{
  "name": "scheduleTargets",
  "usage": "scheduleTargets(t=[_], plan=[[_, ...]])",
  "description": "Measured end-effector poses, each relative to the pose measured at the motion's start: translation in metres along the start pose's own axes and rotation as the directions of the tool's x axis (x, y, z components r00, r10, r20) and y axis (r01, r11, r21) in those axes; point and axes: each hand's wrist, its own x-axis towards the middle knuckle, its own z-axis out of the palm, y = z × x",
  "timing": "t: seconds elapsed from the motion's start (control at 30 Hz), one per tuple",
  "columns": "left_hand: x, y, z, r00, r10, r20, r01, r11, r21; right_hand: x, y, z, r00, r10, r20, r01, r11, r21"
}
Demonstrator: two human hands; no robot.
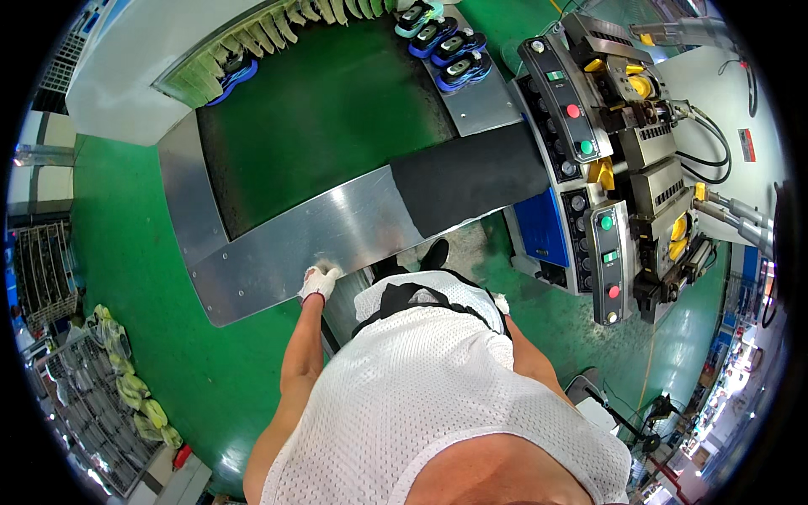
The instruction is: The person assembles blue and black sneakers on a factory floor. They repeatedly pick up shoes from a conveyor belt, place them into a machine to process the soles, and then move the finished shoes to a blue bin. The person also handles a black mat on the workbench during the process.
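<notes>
My left hand (319, 283), in a white glove, is at the near edge of the brushed metal ledge (337, 219). Its fingers are slightly apart and nothing shows in them. Close to my right hip, only a bit of the white glove on my right hand (502, 304) is visible; the fingers are hidden. A black mat (471, 178) covers the right part of the ledge. Several blue and black shoes (463, 71) stand on the metal plate at the far right, with a teal one (418, 17) behind them.
A green conveyor belt (328, 118) runs beyond the ledge to a fringed curtain (252, 42), where another blue shoe (234, 81) shows. On the right stands a press machine (656, 177) with button panels (610, 261). Wire carts (88, 404) stand at the left.
</notes>
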Motion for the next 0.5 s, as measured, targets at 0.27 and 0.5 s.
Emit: scheduleTargets(t=[0.27,0.5], plan=[[-0.012,0.007,-0.005,0.998,-0.046,-0.031,0.046,0.999,-0.006,-0.002,-0.009,-0.009,1.000,0.001,0.015,-0.001,1.000,-0.004],[-0.006,0.016,-0.008,1.000,0.008,-0.004,-0.008,1.000,0.012,-0.012,-0.009,-0.004,1.000,0.017,0.012,-0.017,1.000,0.022]])
